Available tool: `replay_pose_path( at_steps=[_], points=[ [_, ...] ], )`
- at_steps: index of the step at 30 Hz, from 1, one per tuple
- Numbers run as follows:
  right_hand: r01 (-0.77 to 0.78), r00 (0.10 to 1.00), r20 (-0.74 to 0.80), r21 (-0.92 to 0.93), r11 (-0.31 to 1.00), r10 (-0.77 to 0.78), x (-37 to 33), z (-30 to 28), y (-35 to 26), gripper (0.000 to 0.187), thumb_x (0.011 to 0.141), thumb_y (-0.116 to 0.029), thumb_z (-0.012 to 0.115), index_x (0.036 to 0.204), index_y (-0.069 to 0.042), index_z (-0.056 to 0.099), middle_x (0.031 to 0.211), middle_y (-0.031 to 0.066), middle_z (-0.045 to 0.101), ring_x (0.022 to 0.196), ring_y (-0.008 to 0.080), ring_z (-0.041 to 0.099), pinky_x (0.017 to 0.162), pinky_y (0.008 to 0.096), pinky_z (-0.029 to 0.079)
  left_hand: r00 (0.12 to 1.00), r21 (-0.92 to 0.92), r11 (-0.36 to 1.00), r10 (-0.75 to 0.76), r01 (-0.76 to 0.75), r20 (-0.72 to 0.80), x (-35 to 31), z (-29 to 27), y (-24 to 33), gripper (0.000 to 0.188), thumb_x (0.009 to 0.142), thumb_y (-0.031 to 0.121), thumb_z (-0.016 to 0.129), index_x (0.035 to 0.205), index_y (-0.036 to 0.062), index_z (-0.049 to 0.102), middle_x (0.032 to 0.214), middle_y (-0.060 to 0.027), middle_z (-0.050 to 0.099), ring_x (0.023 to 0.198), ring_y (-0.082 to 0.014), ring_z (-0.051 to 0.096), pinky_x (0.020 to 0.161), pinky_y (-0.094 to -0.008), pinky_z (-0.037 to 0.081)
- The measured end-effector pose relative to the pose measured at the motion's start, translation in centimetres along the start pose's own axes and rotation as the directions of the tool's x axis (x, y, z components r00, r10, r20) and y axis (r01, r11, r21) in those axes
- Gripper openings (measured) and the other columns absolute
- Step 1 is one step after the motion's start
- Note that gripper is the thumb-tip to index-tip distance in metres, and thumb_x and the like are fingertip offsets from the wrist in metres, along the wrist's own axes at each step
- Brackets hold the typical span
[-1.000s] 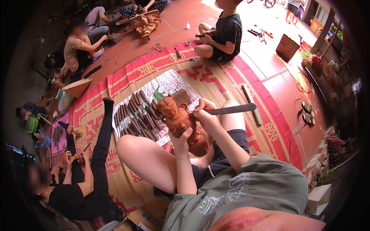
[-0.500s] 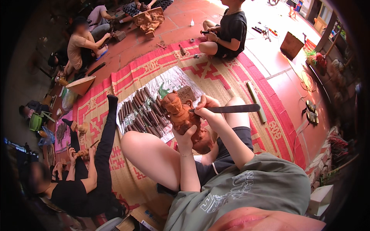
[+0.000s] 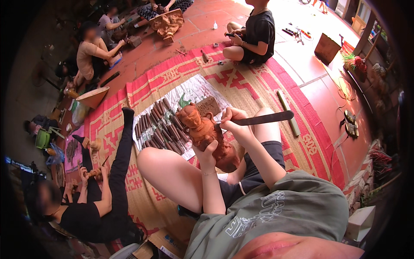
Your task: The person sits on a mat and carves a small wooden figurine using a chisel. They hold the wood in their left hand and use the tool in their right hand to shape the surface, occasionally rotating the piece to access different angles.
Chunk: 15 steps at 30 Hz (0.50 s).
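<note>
Above the red-and-tan woven mat [image 3: 267, 84], my left hand [image 3: 206, 153] grips a reddish-brown carved figure [image 3: 203, 130], my right hand [image 3: 234, 120] a long flat black tool [image 3: 269, 118]; excess pressure could skid it leftward, I judge.

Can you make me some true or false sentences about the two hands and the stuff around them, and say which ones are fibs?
1. The left hand holds a reddish-brown figure. True.
2. The right hand grips a white spoon. False: it grips a long dark tool.
3. Many brown-handled tools lie on a white sheet. True.
4. The big mat is blue all over. False: it is red and tan, with a pattern.
5. The sandals are on top of the white sheet. False: they are off to the right, on the tiled floor.
</note>
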State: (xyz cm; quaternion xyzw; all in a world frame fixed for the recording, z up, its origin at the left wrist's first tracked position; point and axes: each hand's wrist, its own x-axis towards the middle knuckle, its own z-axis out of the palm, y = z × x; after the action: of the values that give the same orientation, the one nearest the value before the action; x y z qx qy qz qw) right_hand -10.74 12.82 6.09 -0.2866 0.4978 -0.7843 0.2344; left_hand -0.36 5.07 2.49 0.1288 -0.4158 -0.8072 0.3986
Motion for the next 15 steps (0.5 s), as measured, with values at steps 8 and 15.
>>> replay_pose_path(
  at_steps=[8, 15],
  points=[
    [0.033, 0.999, 0.035, -0.034, 0.999, -0.032, 0.2, 0.4, 0.0, 0.016, 0.07, 0.002, 0.058, 0.066, -0.005, 0.045, 0.071, 0.0002, 0.047, 0.064, 0.0063, 0.043, 0.058, 0.0199, 0.035, 1.0, 0.01, 1.0, -0.021, 0.021, -0.004, 0.0, 0.1, 0.3, 0.057, 0.062, 0.005, 0.068, 0.114, -0.0017, 0.045, 0.103, -0.007, 0.054, 0.093, -0.0172, 0.054, 0.086, -0.0301, 0.043],
    [0.039, 0.999, 0.003, 0.038, 0.999, -0.039, 0.3, -0.5, 0.8, 0.015, 0.069, 0.002, 0.057, 0.065, -0.005, 0.044, 0.067, 0.0002, 0.047, 0.062, 0.0064, 0.042, 0.056, 0.0198, 0.035, 0.999, 0.043, 0.998, -0.041, 0.041, -0.004, -0.2, 0.1, -0.2, 0.058, 0.062, 0.006, 0.069, 0.114, -0.0013, 0.046, 0.103, -0.0067, 0.054, 0.092, -0.0171, 0.054, 0.085, -0.0301, 0.043]
  ],
)
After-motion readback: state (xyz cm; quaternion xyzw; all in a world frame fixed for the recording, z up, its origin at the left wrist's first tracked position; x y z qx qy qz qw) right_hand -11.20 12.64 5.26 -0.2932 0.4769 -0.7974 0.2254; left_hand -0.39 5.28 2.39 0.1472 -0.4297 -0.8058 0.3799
